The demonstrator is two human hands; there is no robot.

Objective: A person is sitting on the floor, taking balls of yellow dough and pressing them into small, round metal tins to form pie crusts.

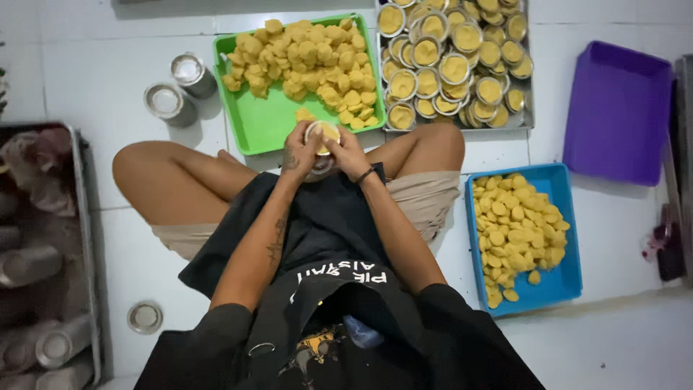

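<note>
- Sitting cross-legged on the white tiled floor (108, 79), a person works with both hands just in front of the knees.
- The left hand (299, 150) and the right hand (349, 153) meet around one small round metal mould (323, 136) with yellow dough in it; the grip of each hand is closed on this mould, fingers curled about its rim.
- The mould is held just above the near edge of the green tray (253, 126), between the two knees.
- The green tray carries a heap of yellow dough pieces (307, 61), piled toward its far side, with its near left part bare.
- Just right of it, touching or nearly so, a metal tray (530, 123) is crowded with filled moulds (447, 61), each a small tin with yellow dough pressed in.
- A blue tray (570, 289) lies by the right thigh and holds more flat dough discs (516, 235).
- A purple tray (617, 108) sits farther right, beside the metal tray.
- Two stacks of empty tins (180, 87) stand on the floor left of the green tray.
- At the left edge a grey bin (90, 238) holds blurred shapes that I cannot make out.
- A single tin (145, 317) rests on the floor near that bin.
- A dark band circles the right wrist.
</note>
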